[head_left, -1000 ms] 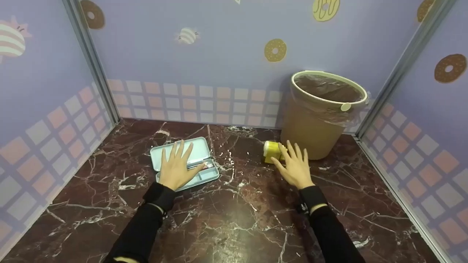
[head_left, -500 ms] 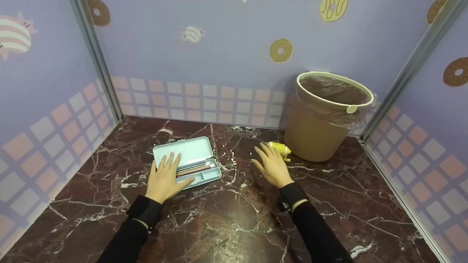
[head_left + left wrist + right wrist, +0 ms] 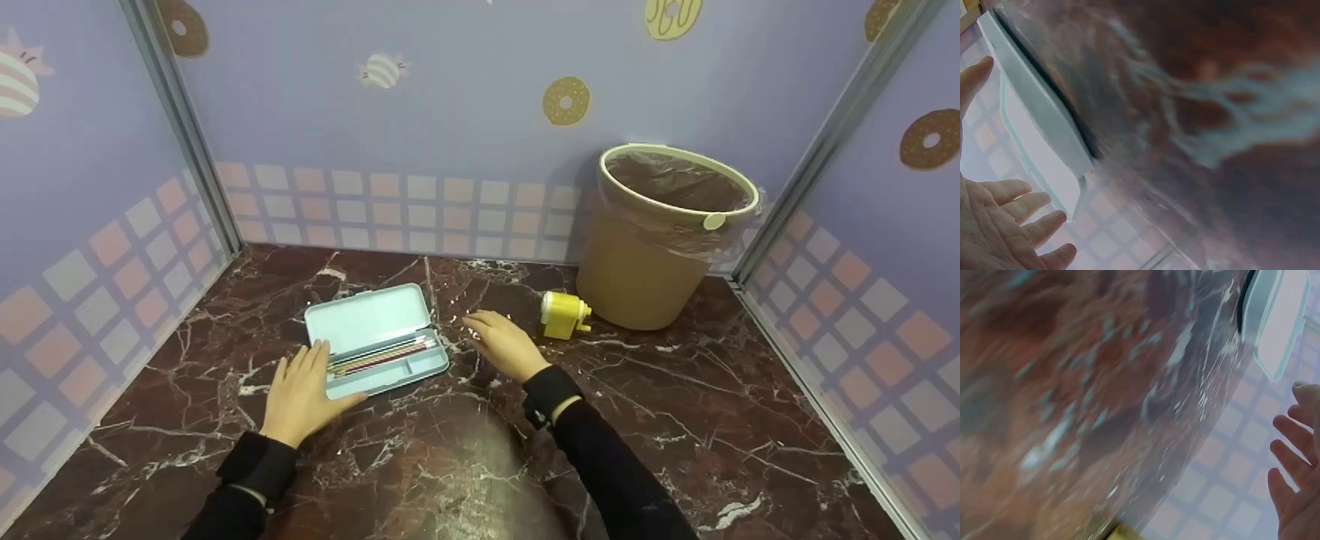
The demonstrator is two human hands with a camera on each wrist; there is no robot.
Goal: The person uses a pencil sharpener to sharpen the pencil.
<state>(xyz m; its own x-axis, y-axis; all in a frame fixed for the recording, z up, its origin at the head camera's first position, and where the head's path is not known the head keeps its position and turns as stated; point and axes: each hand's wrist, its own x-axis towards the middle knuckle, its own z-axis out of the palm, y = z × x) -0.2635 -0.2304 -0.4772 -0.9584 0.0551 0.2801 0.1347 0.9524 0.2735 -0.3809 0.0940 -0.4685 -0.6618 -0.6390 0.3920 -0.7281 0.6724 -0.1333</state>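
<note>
A light-blue pencil case (image 3: 366, 313) lies with its lid raised on the marbled table, and several pencils (image 3: 390, 354) sit in its long compartment. My left hand (image 3: 300, 397) is at the case's left front corner, fingers extended and thumb apart; whether it touches the case cannot be told. Over the table between the case and a yellow pencil sharpener (image 3: 564, 315) is my right hand (image 3: 510, 346), its fingers loosely bent and holding nothing. In the wrist views, the left palm (image 3: 999, 230) and right fingers (image 3: 1294, 444) appear beside the case.
A tan trash bin (image 3: 637, 262) lined with a clear bag stands behind the sharpener, at the back right. Patterned walls (image 3: 465, 112) enclose the dark red marbled table (image 3: 450, 465). Small white specks (image 3: 454, 319) lie right of the case.
My right hand has moved left, away from the sharpener, and its spread fingers have drawn together. The left hand has shifted left and nearer to me, uncovering the pencils.
</note>
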